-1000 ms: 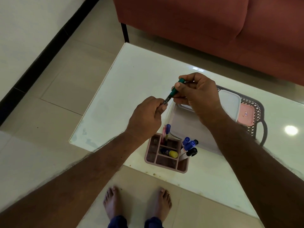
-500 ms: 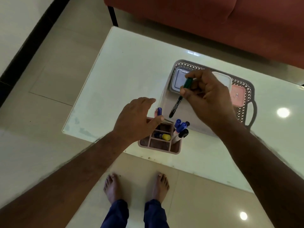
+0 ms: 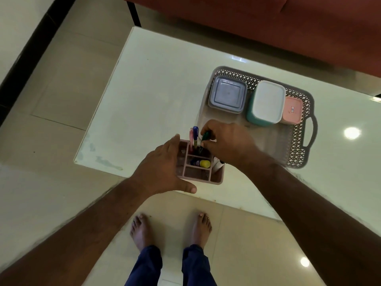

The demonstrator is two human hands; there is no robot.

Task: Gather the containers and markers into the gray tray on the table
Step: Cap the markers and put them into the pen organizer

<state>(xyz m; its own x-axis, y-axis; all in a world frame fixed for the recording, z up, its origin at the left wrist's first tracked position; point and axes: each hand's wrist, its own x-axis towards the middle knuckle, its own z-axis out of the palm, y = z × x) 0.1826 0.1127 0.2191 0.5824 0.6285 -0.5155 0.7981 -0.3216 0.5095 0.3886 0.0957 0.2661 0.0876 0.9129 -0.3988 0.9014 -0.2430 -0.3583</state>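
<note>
My right hand [image 3: 228, 143] pinches a green marker [image 3: 205, 137] over the pink organizer [image 3: 203, 174]. My left hand [image 3: 162, 168], fingers spread, cups the organizer's side on the bench [image 3: 156, 96].

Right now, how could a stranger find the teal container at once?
Look at the gray tray on the white table. Three lidded containers line its far side; the teal container is the middle one, with a white lid, between a gray one and a pink one.
</note>
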